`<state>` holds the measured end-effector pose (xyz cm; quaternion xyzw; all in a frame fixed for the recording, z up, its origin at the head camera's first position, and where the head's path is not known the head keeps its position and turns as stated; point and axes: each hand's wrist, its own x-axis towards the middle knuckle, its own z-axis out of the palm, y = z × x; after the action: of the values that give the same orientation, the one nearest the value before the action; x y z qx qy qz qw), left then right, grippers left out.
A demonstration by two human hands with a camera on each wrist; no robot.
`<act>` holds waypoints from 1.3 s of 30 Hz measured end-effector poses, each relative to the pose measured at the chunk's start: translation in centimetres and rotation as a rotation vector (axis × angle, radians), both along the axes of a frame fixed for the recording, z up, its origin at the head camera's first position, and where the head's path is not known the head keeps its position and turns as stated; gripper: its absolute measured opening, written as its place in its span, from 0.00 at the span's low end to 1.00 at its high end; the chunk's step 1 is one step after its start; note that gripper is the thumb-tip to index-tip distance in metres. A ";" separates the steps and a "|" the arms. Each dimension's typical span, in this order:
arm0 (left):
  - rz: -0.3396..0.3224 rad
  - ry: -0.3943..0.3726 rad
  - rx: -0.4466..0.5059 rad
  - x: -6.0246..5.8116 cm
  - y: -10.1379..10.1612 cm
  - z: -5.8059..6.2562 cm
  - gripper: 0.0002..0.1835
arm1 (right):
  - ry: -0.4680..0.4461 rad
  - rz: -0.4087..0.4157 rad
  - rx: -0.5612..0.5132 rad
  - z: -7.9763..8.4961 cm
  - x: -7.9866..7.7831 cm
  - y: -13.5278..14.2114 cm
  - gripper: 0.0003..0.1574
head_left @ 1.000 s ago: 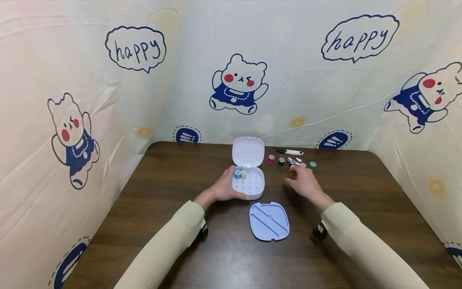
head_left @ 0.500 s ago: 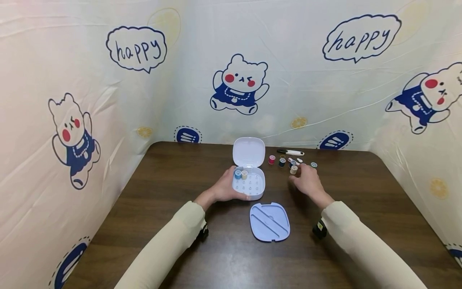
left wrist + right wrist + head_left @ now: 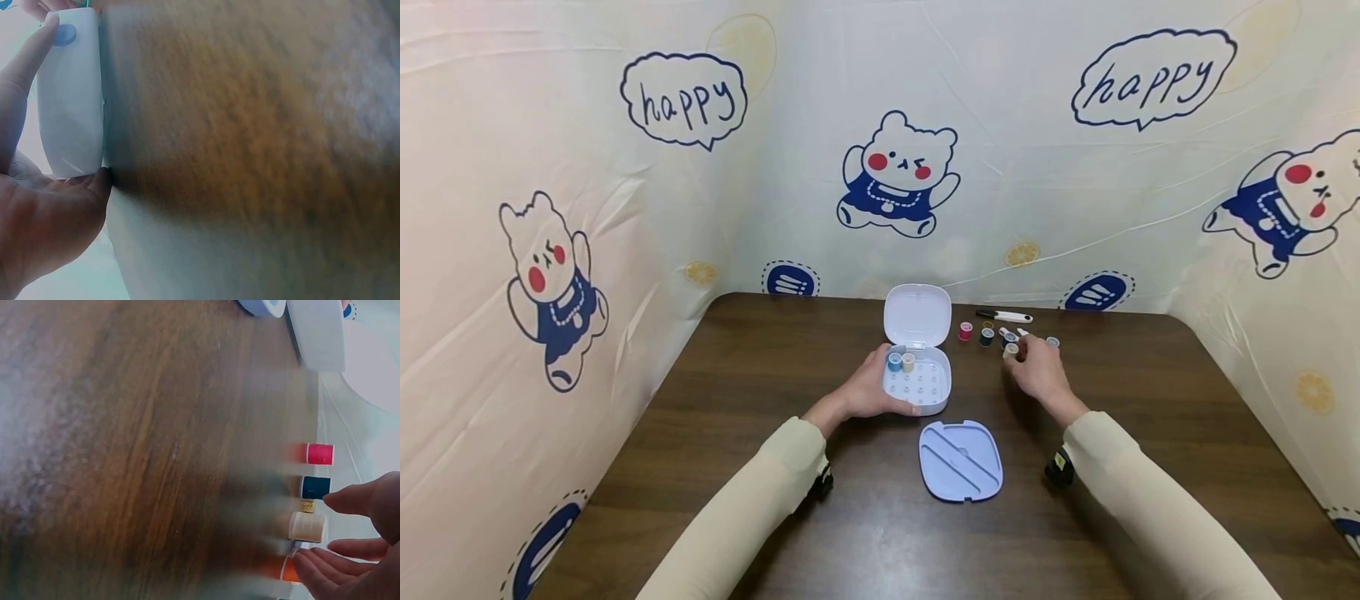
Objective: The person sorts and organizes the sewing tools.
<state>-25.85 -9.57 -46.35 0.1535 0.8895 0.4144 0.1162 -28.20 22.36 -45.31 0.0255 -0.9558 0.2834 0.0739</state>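
My left hand [image 3: 871, 387] grips a white sewing box [image 3: 917, 400] from its left side, thumb along the front. The box's lid [image 3: 917, 316] is raised; inside, a blue thread spool [image 3: 894, 362] and a cream spool [image 3: 908, 362] stand in the back row of pegs. My right hand [image 3: 1040, 367] is at the loose spools. Its thumb and fingers are spread around another cream spool [image 3: 306, 526], with a gap visible between. The lower fingers reach an orange spool [image 3: 289, 570]; whether they hold it is unclear.
A red spool [image 3: 966, 331], a dark spool [image 3: 987, 337], a navy spool [image 3: 1009, 339] and a green-edged spool [image 3: 1053, 342] stand nearby. Behind them lies a slim black-and-white tool [image 3: 1004, 317]. A lavender tray [image 3: 961, 461] lies before the box. A printed curtain [image 3: 790, 192] encloses the table.
My right hand has shifted slightly right, then back left, around the loose spools. The loose cream spool has come into view beside its fingers. My left hand and the box have stayed put.
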 end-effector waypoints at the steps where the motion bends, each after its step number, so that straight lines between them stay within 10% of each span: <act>1: 0.000 0.000 0.000 0.0 0.0 0.0 0.66 | -0.003 -0.003 -0.007 -0.1 0.0 0.0 0.19; 18: 0.001 -0.002 0.007 0.1 0.0 -0.1 0.66 | 0.016 -0.027 -0.103 -0.8 -1.2 -0.1 0.14; 39: 0.000 -0.013 0.003 -0.1 -0.1 -0.1 0.66 | -0.064 0.127 -0.097 -0.7 -1.7 0.4 0.12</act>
<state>-25.95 -9.72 -46.45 0.1509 0.8881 0.4167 0.1218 -29.88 22.73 -45.98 0.0736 -0.9392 0.3343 0.0262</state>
